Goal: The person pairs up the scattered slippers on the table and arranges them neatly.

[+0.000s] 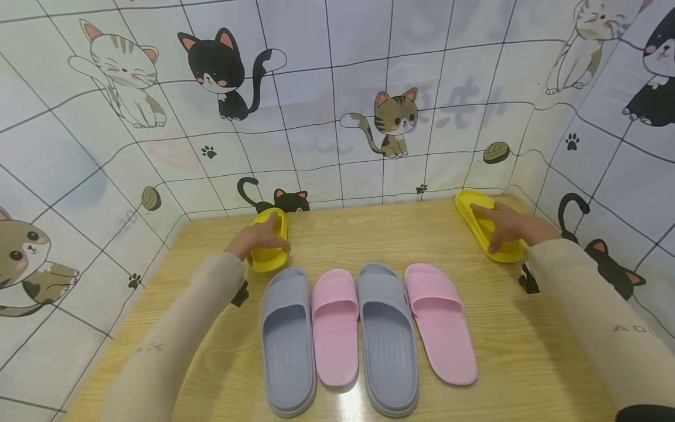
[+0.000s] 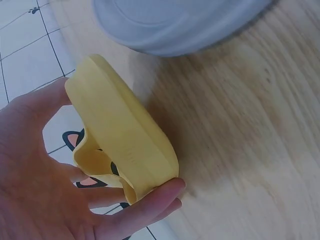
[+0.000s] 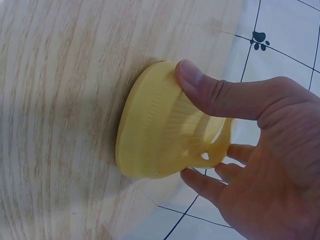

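Observation:
My left hand [image 1: 257, 238] grips a small yellow slipper [image 1: 270, 262] left of the middle, close to the back wall. In the left wrist view, thumb and fingers reach round the two sides of this slipper [image 2: 122, 125]. Toward the back right corner, another yellow slipper [image 1: 468, 201] is held by my right hand [image 1: 510, 226]. The right wrist view has the thumb on the rim of that slipper [image 3: 150, 122] and the fingers along its opposite side. Its sole lies on or just over the wood; which of these I cannot tell.
Between my arms a grey slipper [image 1: 287, 351], a pink slipper [image 1: 336, 346], a second grey slipper [image 1: 389, 351] and a second pink slipper [image 1: 444, 340] lie side by side on the wooden tabletop [image 1: 364, 234]. Cat-patterned sheeting [image 1: 316, 135] walls the back and both sides.

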Action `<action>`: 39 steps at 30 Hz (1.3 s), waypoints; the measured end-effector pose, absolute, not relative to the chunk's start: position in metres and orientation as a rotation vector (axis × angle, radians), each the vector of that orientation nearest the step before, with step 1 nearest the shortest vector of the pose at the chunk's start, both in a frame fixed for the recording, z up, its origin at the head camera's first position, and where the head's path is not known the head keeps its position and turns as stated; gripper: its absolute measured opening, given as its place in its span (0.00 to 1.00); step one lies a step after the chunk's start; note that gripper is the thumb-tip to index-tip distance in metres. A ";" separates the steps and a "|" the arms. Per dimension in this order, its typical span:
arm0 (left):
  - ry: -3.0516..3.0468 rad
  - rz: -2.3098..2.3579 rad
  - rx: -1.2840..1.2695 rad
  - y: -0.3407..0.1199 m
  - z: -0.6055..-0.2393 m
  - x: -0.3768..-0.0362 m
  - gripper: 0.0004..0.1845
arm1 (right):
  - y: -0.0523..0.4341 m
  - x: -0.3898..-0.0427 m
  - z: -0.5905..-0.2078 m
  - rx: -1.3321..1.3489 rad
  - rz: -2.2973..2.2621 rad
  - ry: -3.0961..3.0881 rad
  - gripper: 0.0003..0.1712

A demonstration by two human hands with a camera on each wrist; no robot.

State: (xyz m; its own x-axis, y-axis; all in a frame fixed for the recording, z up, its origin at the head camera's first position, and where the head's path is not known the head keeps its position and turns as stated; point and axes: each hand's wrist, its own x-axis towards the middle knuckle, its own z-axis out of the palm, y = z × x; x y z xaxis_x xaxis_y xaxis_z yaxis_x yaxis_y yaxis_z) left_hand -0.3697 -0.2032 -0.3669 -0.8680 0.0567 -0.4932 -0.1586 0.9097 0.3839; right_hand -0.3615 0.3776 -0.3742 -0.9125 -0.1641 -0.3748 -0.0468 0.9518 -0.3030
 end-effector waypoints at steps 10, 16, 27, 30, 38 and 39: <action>2.538 0.562 -0.079 -0.188 -0.362 -0.373 0.62 | 0.380 -0.367 -0.377 -0.162 -0.386 2.689 0.68; 2.516 0.605 -0.076 -0.178 -0.358 -0.371 0.63 | 0.377 -0.363 -0.375 -0.152 -0.382 2.694 0.66; 2.515 0.591 -0.056 -0.164 -0.355 -0.373 0.63 | 0.370 -0.359 -0.372 -0.136 -0.369 2.712 0.65; 2.510 0.581 -0.064 -0.160 -0.354 -0.373 0.63 | 0.370 -0.359 -0.372 -0.118 -0.373 2.714 0.65; 2.528 0.532 -0.067 -0.144 -0.356 -0.374 0.63 | 0.372 -0.360 -0.374 -0.098 -0.383 2.710 0.65; 2.529 0.529 -0.066 -0.142 -0.356 -0.374 0.63 | 0.372 -0.360 -0.374 -0.094 -0.387 2.709 0.66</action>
